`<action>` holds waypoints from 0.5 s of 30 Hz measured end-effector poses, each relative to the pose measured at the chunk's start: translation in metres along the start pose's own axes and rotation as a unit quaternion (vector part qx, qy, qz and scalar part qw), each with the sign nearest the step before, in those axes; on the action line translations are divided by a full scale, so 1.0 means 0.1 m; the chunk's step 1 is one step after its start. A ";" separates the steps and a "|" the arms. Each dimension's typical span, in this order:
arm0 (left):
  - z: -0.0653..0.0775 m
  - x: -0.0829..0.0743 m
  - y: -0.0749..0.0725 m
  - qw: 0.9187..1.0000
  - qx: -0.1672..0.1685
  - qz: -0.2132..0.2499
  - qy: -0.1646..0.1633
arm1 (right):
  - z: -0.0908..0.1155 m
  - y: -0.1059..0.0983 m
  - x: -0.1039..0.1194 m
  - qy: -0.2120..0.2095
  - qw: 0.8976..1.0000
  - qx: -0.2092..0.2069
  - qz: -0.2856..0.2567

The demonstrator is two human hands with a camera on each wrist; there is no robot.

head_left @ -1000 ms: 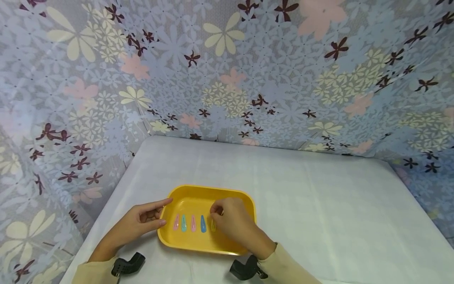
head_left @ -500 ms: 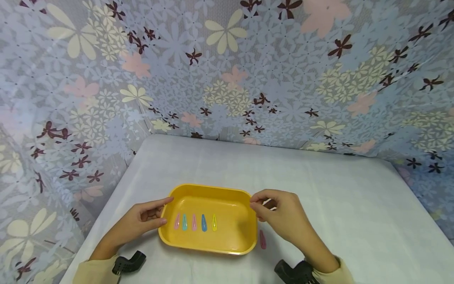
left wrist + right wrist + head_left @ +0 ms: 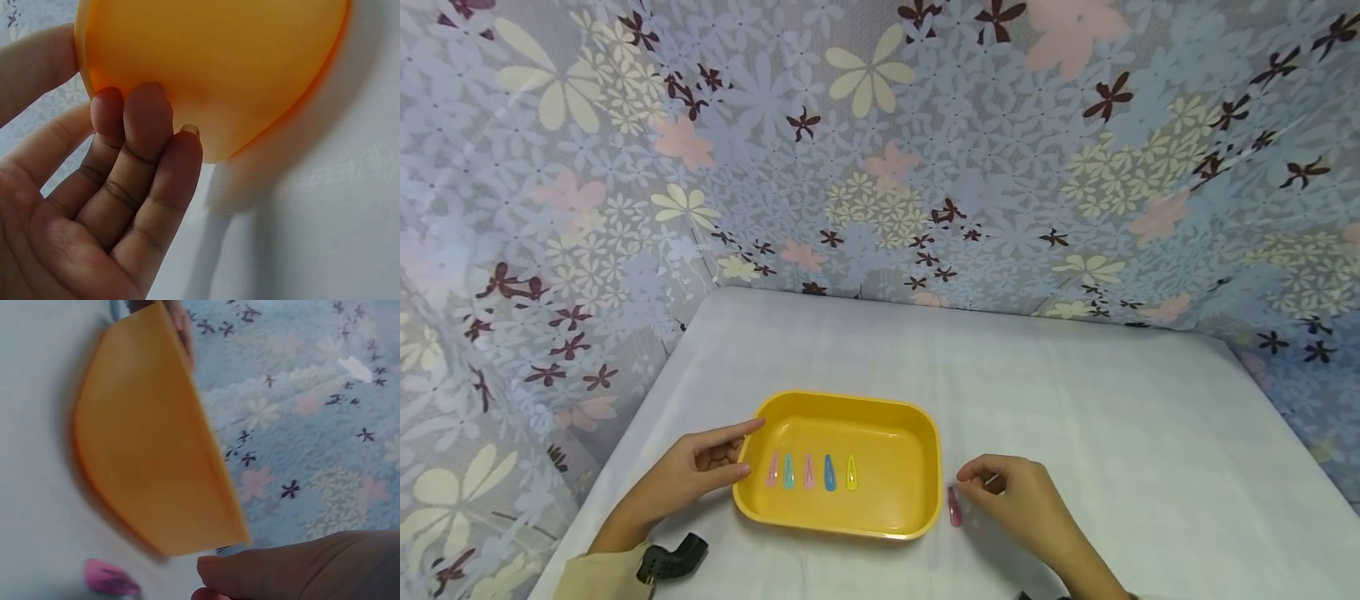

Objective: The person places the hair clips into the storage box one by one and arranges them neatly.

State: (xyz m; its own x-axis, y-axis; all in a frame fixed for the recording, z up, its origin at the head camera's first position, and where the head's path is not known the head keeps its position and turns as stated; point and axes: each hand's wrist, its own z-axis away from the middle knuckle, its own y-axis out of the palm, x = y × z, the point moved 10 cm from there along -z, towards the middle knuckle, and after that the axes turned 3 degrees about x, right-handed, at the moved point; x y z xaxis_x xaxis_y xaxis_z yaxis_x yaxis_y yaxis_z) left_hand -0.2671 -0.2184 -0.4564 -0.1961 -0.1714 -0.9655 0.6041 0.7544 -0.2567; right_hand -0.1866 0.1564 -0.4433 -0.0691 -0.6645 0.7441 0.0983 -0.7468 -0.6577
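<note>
A yellow tray [image 3: 895, 467] stands on the white-covered table. In it lies a row of snap hair clips: a pink clip [image 3: 772, 469], a teal clip [image 3: 788, 471], a second pink clip [image 3: 808, 471], a blue clip [image 3: 830, 472] and a yellow clip [image 3: 852, 472]. My left hand [image 3: 703, 462] holds the tray's left end, several fingertips against its outer wall in the left wrist view. Just outside the right end lies a magenta hair clip [image 3: 954, 507]. My right hand [image 3: 1015, 500] is beside that clip, fingers loosely bent and holding nothing; the right wrist view shows its fingertips apart from the clip.
White cloth [image 3: 1112, 433] covers the table around the tray. Flower-patterned fabric [image 3: 880, 167] hangs behind the table and along its sides. A black wrist camera [image 3: 673, 558] sits at the left sleeve.
My right hand has left the tray's inside, where the yellow clip now lies uncovered in the row. It has moved right and then down toward the magenta clip. The left hand stays put.
</note>
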 end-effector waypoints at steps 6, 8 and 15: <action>0.01 0.03 0.00 1.000 0.000 0.002 -0.004 | -0.01 0.11 -0.12 0.017 1.000 0.006 0.003; 0.01 0.05 0.00 1.000 0.000 0.003 -0.007 | -0.02 0.13 -0.15 0.018 1.000 0.004 0.007; 0.01 0.03 -0.01 1.000 0.001 0.000 -0.002 | -0.07 0.18 -0.19 0.017 0.999 -0.011 0.033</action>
State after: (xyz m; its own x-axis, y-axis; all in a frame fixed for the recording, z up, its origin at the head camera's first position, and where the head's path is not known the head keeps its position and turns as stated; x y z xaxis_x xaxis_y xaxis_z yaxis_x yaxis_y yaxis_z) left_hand -0.2681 -0.2202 -0.4592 -0.1921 -0.1740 -0.9658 0.6066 0.7526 -0.2563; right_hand -0.1906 0.1555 -0.4700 -0.0976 -0.7131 0.6942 0.0830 -0.7009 -0.7084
